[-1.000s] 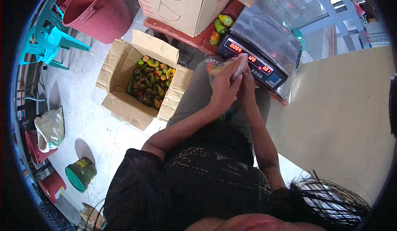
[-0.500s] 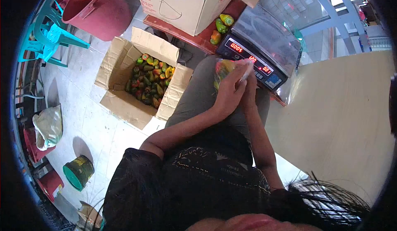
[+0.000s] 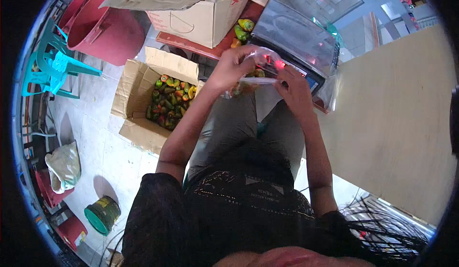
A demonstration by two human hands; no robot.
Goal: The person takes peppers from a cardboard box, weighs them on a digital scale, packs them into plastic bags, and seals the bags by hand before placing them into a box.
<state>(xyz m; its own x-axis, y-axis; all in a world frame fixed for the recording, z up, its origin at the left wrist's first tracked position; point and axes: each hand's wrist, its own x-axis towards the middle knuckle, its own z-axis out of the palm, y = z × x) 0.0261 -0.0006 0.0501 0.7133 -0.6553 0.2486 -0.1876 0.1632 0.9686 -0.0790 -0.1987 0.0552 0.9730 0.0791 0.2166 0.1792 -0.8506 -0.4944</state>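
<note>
A clear plastic bag with peppers in it is stretched between my two hands, above my lap. My left hand pinches one side of the bag's mouth, and my right hand grips the opposite side. Green and reddish peppers show through the plastic, partly hidden by the left hand. Just beyond the bag stands a digital scale with red lit digits, partly covered by the bag and hands. A few loose peppers lie beside the scale.
An open carton of peppers stands on the floor at left. Another carton, holding bagged peppers, sits on a red bench. Red tubs, a teal chair and a green bucket stand farther left. A pale board spans the right.
My hands, close together before, have moved apart; the left went left and the right slightly right and down. The bag's mouth is now spread between them.
</note>
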